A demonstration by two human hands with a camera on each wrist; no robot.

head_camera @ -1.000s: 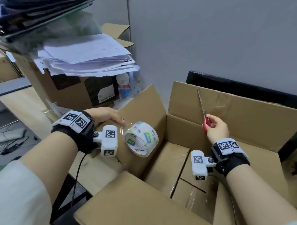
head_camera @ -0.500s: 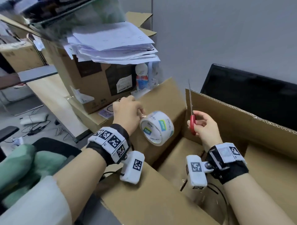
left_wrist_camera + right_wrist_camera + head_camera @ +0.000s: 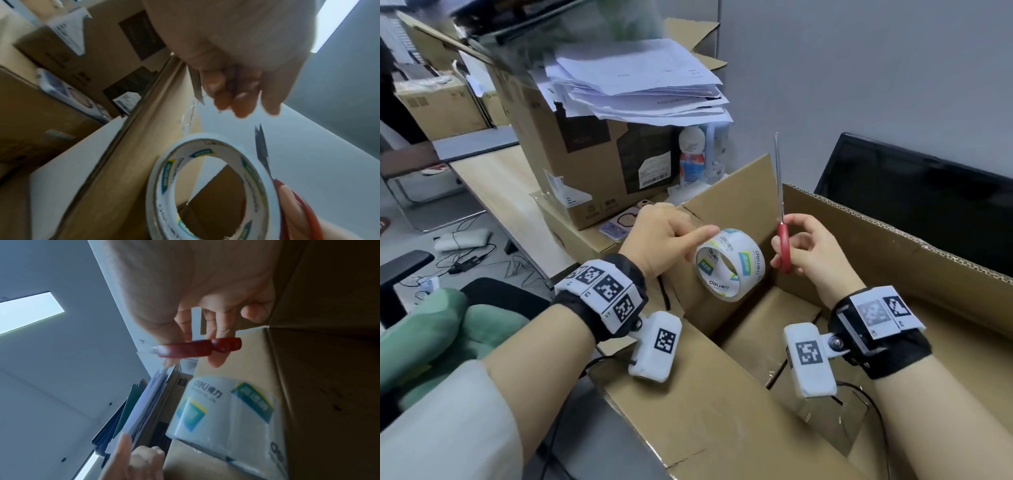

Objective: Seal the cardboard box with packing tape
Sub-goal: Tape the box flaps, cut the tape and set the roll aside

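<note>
A large open cardboard box [image 3: 705, 411] stands in front of me with its flaps up. My left hand [image 3: 688, 233] pinches the clear free end of the tape [image 3: 189, 116] above the left flap. The roll of packing tape [image 3: 748, 262] hangs just below those fingers, over the box opening. My right hand [image 3: 798, 246] grips red-handled scissors [image 3: 784, 246], blades closed and pointing up, just right of the roll. The left wrist view shows the roll [image 3: 158, 194] beneath the curled left hand [image 3: 242, 97], the scissors [image 3: 262, 151] beside it. In the right wrist view, the scissors [image 3: 197, 348] lie across my right hand [image 3: 205, 340] above the roll [image 3: 222, 410].
Behind the left flap, a second cardboard box [image 3: 585, 154] carries a loose stack of papers [image 3: 637, 82]. A phone [image 3: 616, 226] and a small bottle [image 3: 691, 157] lie beside it. A black monitor [image 3: 914, 205] stands behind the far flap. A chair with a green cushion [image 3: 448, 329] is at lower left.
My hands have come closer together: the scissors moved left, away from the far flap toward the roll. The roll still hangs from my left fingers. The head view swung left.
</note>
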